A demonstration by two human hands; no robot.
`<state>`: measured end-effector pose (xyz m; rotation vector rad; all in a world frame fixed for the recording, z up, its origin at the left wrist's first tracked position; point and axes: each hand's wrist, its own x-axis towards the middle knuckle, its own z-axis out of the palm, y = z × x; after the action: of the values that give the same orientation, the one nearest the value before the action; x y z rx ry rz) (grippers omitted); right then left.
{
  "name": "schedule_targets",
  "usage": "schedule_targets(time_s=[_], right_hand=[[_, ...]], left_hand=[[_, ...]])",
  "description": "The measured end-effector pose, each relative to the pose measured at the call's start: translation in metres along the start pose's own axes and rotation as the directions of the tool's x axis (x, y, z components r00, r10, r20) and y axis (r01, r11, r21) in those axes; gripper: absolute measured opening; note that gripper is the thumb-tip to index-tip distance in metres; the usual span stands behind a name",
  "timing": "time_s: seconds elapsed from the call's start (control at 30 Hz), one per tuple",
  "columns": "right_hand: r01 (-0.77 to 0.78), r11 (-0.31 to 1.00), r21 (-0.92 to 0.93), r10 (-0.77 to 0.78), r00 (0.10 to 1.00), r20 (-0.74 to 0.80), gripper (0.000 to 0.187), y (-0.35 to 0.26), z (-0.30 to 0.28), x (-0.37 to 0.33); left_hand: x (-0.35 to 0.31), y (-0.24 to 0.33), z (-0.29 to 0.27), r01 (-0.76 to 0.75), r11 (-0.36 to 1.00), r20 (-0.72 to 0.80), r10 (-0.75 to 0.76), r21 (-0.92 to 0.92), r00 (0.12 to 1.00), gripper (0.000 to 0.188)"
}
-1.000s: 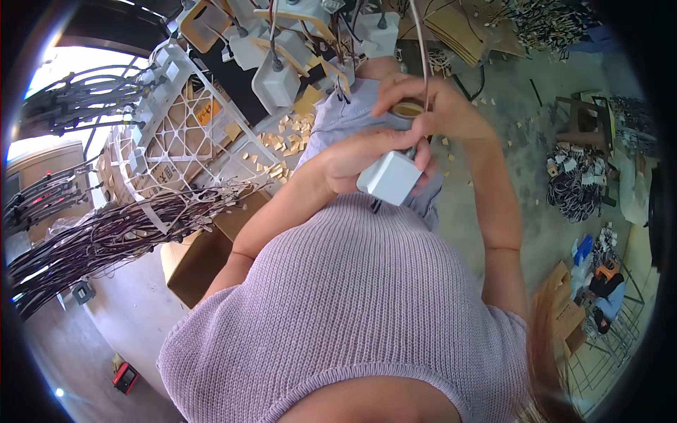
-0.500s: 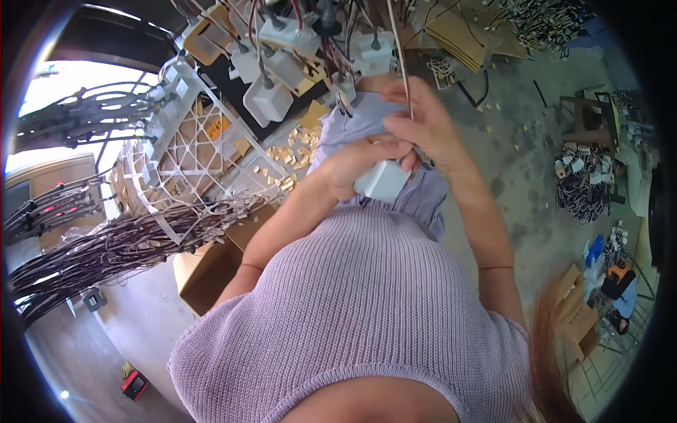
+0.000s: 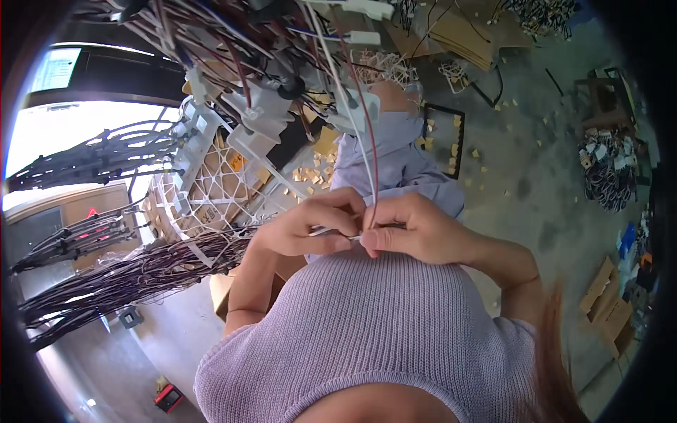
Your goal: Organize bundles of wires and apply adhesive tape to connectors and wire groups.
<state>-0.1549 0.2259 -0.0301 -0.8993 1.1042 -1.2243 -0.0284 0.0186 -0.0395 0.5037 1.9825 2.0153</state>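
Note:
In front of my chest both hands are closed, with their fingertips almost meeting. My left hand (image 3: 307,224) pinches a thin white piece, seemingly a wire end, between thumb and forefinger. My right hand (image 3: 419,231) pinches wires between thumb and bent forefinger. A white wire (image 3: 358,134) and a red wire (image 3: 371,148) drop from the bundle overhead into the right hand's fingers. The small pale spot where the fingertips meet is partly hidden, so its kind is unclear.
Above hang wire bundles (image 3: 240,42) with pale plastic housings (image 3: 261,106). To the left are black cable bundles (image 3: 92,162), dark cables (image 3: 134,264) and a white lattice rack (image 3: 211,173). Yellowish scraps (image 3: 310,173) litter the floor. A cable pile (image 3: 606,169) lies right.
My hands have come down and nearer my chest. The pale block in my left hand no longer shows there. Both hands now pinch wires, and the overhead bundle appears closer.

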Motion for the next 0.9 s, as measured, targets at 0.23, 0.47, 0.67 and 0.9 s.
schedule_targets(time_s=[0.23,0.47,0.67,0.9], right_hand=[[0.021,0.95,0.312,-0.074,0.985,0.159,0.026,0.006,-0.003,0.024],[0.336,0.841,-0.424,-0.536,0.412,-0.737,0.014,-0.043,-0.084,-0.015],[0.073,0.954,-0.29,-0.202,0.872,-0.445,0.011,-0.006,-0.092,0.113],[0.403,0.691,-0.6,-0.619,0.758,-0.204,0.017,0.062,0.004,0.123]], left_hand=[[-0.016,0.021,-0.007,-0.005,0.978,-0.056,0.017,0.207,0.998,0.017],[-0.125,0.031,-0.034,0.367,0.93,-0.671,-0.266,0.01,0.692,0.023],[-0.116,0.056,-0.039,0.723,0.584,-0.909,0.388,0.368,0.149,0.036],[0.06,0.1,-0.01,0.503,-0.557,-0.364,0.348,0.661,0.864,0.034]])
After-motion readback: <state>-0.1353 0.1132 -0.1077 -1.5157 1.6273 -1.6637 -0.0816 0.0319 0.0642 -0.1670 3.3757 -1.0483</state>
